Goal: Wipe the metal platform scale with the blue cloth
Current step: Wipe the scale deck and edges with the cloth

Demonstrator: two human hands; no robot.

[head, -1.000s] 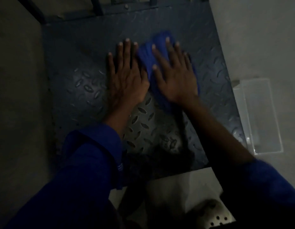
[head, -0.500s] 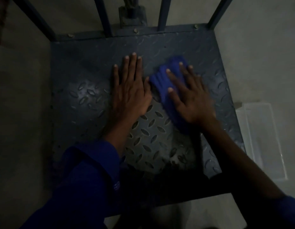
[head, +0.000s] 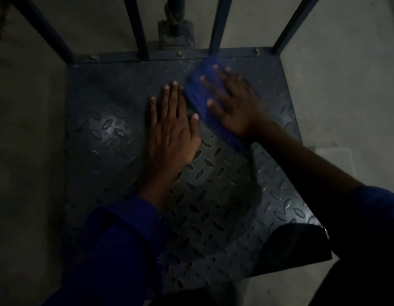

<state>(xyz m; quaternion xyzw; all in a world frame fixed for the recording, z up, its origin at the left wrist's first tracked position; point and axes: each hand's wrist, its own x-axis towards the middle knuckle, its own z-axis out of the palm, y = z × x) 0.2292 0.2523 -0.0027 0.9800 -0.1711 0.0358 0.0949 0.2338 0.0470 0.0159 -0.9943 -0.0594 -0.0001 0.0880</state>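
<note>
The metal platform scale [head: 107, 133] is a dark plate with a raised diamond tread, filling the middle of the head view. My left hand [head: 172, 131] lies flat on the plate, fingers together, holding nothing. Just right of it, my right hand [head: 233, 104] presses flat on the blue cloth [head: 201, 96], fingers spread. The cloth reaches almost to the scale's far edge and is blurred by motion; its near end shows under my wrist.
Dark metal railing bars [head: 136, 27] rise along the scale's far edge, with a bolted post bracket [head: 176, 34] behind them. Bare concrete floor [head: 26, 151] surrounds the scale. A pale clear container [head: 337, 160] sits on the floor at the right.
My right hand has pushed the blue cloth away from me toward the far edge by the railing. My left hand has stayed planted on the plate. The camera has tilted up.
</note>
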